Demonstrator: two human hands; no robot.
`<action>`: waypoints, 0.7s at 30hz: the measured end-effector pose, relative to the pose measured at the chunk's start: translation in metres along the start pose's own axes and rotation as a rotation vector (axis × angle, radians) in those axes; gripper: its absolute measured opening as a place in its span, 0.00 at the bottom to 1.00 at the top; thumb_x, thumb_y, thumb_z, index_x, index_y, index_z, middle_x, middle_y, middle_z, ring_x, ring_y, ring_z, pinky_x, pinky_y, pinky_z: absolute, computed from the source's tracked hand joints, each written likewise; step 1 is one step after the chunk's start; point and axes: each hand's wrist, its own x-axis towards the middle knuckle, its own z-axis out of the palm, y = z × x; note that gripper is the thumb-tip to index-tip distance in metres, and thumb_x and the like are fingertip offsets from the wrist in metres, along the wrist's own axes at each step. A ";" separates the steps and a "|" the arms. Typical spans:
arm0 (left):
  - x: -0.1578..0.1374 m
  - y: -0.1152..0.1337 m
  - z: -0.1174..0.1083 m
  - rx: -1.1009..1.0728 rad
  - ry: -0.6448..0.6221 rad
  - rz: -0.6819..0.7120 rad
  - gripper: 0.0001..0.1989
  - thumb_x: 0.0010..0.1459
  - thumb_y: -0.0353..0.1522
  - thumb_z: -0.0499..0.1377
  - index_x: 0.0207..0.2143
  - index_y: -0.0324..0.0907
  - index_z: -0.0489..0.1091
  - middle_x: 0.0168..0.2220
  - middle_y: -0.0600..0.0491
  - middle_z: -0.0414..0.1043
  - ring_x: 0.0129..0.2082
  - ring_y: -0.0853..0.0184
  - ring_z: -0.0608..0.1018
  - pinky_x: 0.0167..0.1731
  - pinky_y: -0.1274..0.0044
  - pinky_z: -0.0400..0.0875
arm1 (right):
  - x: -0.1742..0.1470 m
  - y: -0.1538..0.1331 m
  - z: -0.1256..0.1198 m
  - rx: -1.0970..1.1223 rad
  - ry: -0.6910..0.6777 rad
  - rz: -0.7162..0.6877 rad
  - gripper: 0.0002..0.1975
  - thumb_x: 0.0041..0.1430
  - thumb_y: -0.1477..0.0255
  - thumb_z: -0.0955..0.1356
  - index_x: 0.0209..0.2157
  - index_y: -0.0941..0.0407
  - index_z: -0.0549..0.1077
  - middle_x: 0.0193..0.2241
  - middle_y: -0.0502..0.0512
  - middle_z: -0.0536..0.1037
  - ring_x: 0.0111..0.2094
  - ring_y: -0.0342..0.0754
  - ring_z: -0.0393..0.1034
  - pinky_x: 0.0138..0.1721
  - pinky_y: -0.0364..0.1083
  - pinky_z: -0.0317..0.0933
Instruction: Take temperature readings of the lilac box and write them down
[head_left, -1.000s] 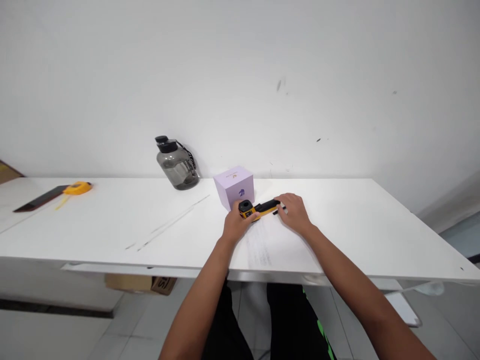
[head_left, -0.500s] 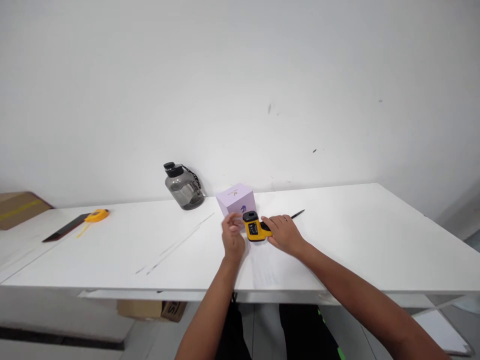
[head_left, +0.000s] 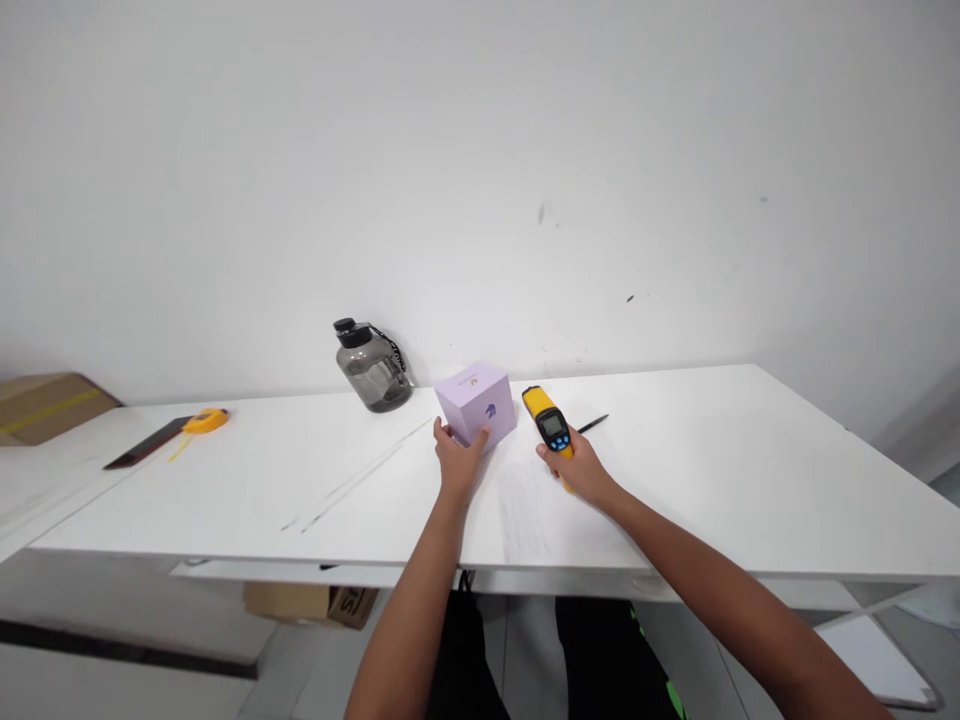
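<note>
My left hand grips the near corner of a lilac box, thumb on its front face and fingers along its left side. The box stands on the white table and bears a small dark purple emblem. In my right hand is a yellow and black infrared thermometer, held by the handle. Its small screen and blue buttons face me, and its nose points away toward the wall, just right of the box. Behind my right hand lies a black pen.
A grey transparent bottle with a black cap stands left of the box by the wall. Farther left lie an orange tape measure and a dark flat object. One cardboard box sits at the far left, another below the table.
My left hand has gone from beside the thermometer to the lilac box and taken hold of it. My right hand has turned the thermometer so that its screen faces up toward me.
</note>
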 end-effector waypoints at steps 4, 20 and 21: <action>-0.007 0.001 -0.002 -0.009 -0.039 0.088 0.45 0.49 0.49 0.76 0.62 0.42 0.64 0.63 0.38 0.69 0.63 0.50 0.76 0.64 0.56 0.73 | 0.001 -0.002 0.004 0.224 -0.139 0.118 0.31 0.47 0.48 0.80 0.43 0.53 0.73 0.21 0.43 0.72 0.19 0.43 0.65 0.23 0.45 0.62; -0.011 -0.001 -0.001 -0.071 -0.180 0.156 0.33 0.54 0.52 0.69 0.54 0.41 0.72 0.52 0.42 0.78 0.46 0.56 0.80 0.49 0.62 0.77 | 0.000 0.015 0.012 0.127 -0.230 0.121 0.28 0.47 0.49 0.81 0.35 0.52 0.69 0.20 0.43 0.73 0.19 0.42 0.65 0.23 0.44 0.61; -0.011 -0.001 -0.001 -0.065 -0.178 0.160 0.32 0.54 0.51 0.69 0.54 0.41 0.72 0.52 0.43 0.79 0.46 0.56 0.81 0.49 0.62 0.77 | 0.000 0.016 0.012 0.124 -0.228 0.119 0.28 0.47 0.49 0.81 0.35 0.51 0.69 0.20 0.43 0.73 0.19 0.43 0.65 0.23 0.44 0.61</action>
